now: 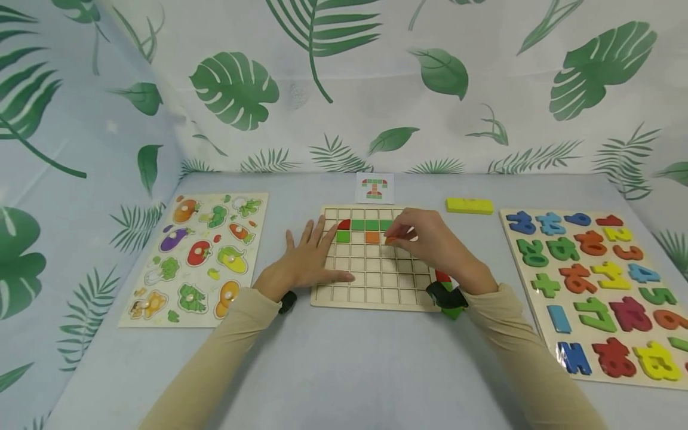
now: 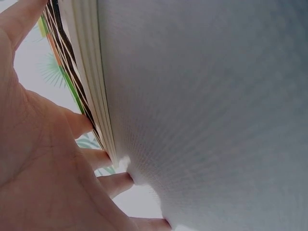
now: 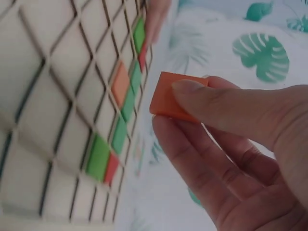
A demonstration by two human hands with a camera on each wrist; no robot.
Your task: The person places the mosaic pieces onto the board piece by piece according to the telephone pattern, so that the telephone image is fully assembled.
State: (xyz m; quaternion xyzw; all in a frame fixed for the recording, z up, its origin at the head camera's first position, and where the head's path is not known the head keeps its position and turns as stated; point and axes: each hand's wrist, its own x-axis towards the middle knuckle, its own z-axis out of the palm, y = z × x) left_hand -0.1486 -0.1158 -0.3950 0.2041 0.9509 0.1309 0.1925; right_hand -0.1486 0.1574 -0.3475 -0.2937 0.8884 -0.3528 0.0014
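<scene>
A wooden grid board [image 1: 376, 294] lies flat in the middle of the table. Its upper rows hold a red quarter-round piece [image 1: 344, 224], green squares [image 1: 358, 225] and one orange square [image 1: 372, 237]. Over the board's upper right part, my right hand [image 1: 438, 242] pinches another orange square tile [image 3: 166, 98] between thumb and fingers; the right wrist view shows it apart from the board. My left hand [image 1: 303, 258] spreads across the board's left edge, fingers fairly straight, the thumb reaching over the cells. In the left wrist view, fingers [image 2: 103, 159] touch the board's edge [image 2: 91, 62].
Behind the board stands a pattern card [image 1: 374, 189], with a yellow block [image 1: 469, 206] to its right. A vegetable puzzle [image 1: 209, 254] lies left, a number puzzle [image 1: 596, 292] right. Loose red [image 1: 442, 276] and green pieces [image 1: 453, 313] lie partly hidden under my right wrist.
</scene>
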